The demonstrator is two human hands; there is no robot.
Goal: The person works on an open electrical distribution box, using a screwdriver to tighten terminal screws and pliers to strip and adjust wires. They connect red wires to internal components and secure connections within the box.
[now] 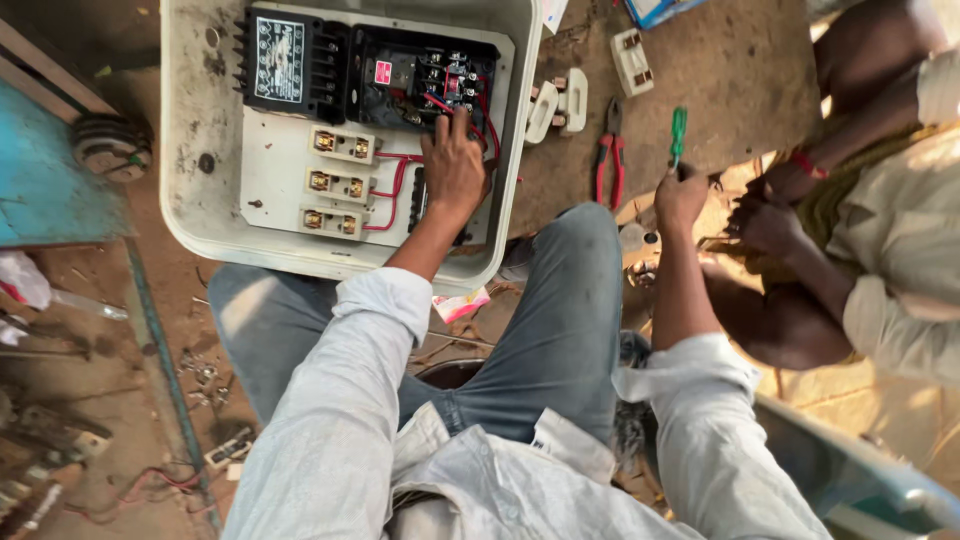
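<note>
A white electrical box (200, 210) lies open on the ground in front of my knees. Inside sit black switch units (330, 70), three white fuse holders (335, 182) and red wires (392, 185). My left hand (452, 165) reaches into the box, fingertips on the red wires at the black unit on the right. My right hand (680, 195) is off to the right of the box, closed around a green-handled screwdriver (678, 135) that points away from me.
Red-handled pliers (610, 160) and white fuse parts (560, 105) lie on the dirt between the box and my right hand. Another person's hands (765, 215) work at the right. A blue surface (40, 180) stands at left, scrap parts at the lower left.
</note>
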